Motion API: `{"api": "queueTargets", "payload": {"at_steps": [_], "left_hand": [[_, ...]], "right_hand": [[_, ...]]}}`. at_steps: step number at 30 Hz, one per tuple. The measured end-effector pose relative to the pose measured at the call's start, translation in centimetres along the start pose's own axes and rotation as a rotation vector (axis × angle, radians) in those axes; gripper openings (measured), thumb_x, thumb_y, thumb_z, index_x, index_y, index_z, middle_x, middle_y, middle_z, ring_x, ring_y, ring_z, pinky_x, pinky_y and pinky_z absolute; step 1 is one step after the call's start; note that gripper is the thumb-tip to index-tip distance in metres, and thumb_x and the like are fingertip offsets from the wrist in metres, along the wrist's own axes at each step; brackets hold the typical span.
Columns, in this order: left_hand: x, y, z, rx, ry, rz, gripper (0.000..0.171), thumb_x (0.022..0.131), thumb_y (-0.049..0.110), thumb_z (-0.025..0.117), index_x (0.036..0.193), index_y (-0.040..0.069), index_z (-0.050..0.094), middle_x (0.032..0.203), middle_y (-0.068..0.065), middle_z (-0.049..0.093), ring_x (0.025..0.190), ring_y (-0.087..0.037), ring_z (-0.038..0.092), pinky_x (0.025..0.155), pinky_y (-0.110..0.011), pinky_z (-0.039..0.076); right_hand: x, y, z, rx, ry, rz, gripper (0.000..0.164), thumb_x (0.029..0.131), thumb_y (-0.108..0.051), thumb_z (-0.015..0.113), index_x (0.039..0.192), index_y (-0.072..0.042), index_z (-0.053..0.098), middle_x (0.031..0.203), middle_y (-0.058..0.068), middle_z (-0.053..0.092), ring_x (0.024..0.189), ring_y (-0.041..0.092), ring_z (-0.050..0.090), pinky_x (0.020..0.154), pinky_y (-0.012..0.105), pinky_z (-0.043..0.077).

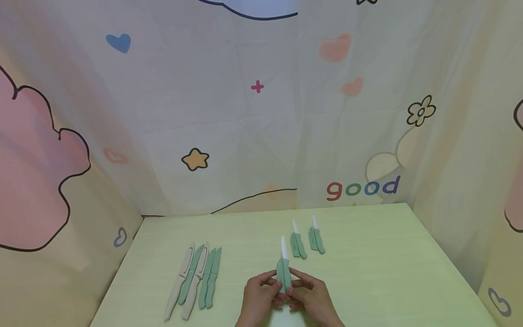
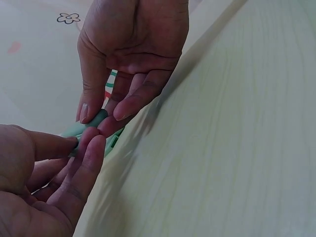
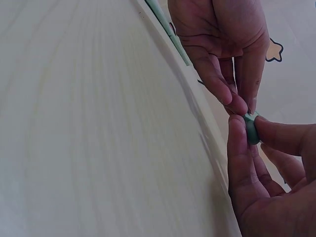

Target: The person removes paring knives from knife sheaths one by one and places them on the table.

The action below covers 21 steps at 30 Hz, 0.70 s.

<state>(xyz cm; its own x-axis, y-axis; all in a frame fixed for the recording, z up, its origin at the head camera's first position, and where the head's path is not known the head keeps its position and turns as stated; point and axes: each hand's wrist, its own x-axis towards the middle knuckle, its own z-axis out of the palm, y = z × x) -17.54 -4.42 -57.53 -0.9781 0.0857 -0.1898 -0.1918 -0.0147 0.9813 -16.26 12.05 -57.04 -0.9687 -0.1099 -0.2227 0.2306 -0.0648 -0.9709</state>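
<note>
Close to the table's front edge, both hands hold a small green-handled paring knife [image 1: 285, 250] and its green sheath [image 1: 279, 271] side by side. The white blade is bare and points away from me. My left hand [image 1: 259, 293] pinches the sheath between thumb and fingers. With thumb and fingers, my right hand [image 1: 312, 293] grips the knife handle, whose rounded green end shows in the right wrist view. Fingertips of both hands meet around the lower ends and partly hide them. In the left wrist view, the fingers cover most of the sheath.
Two more white-bladed paring knives [image 1: 300, 245] [image 1: 318, 240], each beside its green sheath, lie farther back. At the left lies a row of sheathed knives, beige [image 1: 175, 290] and green [image 1: 211, 281]. A printed curtain [image 1: 229, 113] stands behind the pale table [image 1: 388, 272].
</note>
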Motion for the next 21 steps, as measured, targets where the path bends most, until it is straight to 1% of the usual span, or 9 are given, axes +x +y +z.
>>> {"api": "queueTargets", "payload": {"at_steps": [4, 10, 16, 21], "left_hand": [[-0.1, 0.2, 0.0, 0.006, 0.004, 0.015, 0.042, 0.086, 0.001, 0.066, 0.127, -0.005, 0.058, 0.096, -0.013, 0.062, 0.067, -0.024, 0.068, 0.058, -0.033, 0.062], [0.0, 0.3, -0.1, 0.025, -0.003, 0.053, 0.044, 0.085, -0.003, 0.065, 0.128, -0.007, 0.056, 0.101, -0.016, 0.058, 0.069, -0.023, 0.068, 0.061, -0.032, 0.062], [0.7, 0.2, -0.3, 0.132, 0.045, 0.095, 0.037, 0.084, -0.001, 0.065, 0.121, -0.005, 0.062, 0.093, -0.013, 0.056, 0.067, -0.018, 0.067, 0.060, -0.025, 0.060], [1.2, 0.4, -0.2, 0.196, 0.075, 0.126, 0.031, 0.085, -0.001, 0.063, 0.115, -0.005, 0.066, 0.086, -0.010, 0.061, 0.063, -0.017, 0.066, 0.058, -0.026, 0.060]], "right_hand": [[0.3, 0.2, 0.0, -0.001, 0.019, -0.002, 0.053, 0.085, -0.002, 0.069, 0.136, -0.006, 0.055, 0.105, 0.020, 0.062, 0.078, 0.027, 0.066, 0.064, 0.036, 0.062], [0.6, 0.3, 0.0, 0.008, 0.023, -0.017, 0.051, 0.085, -0.001, 0.069, 0.134, -0.002, 0.055, 0.105, 0.021, 0.064, 0.076, 0.030, 0.066, 0.064, 0.036, 0.062], [0.7, -0.2, 0.5, 0.007, 0.076, -0.037, 0.049, 0.084, -0.001, 0.071, 0.131, -0.002, 0.058, 0.105, 0.021, 0.064, 0.079, 0.028, 0.067, 0.064, 0.033, 0.062], [1.1, -0.4, 0.9, 0.005, 0.143, -0.035, 0.047, 0.082, 0.002, 0.071, 0.128, -0.001, 0.060, 0.101, 0.020, 0.064, 0.077, 0.026, 0.067, 0.063, 0.030, 0.062]]}}
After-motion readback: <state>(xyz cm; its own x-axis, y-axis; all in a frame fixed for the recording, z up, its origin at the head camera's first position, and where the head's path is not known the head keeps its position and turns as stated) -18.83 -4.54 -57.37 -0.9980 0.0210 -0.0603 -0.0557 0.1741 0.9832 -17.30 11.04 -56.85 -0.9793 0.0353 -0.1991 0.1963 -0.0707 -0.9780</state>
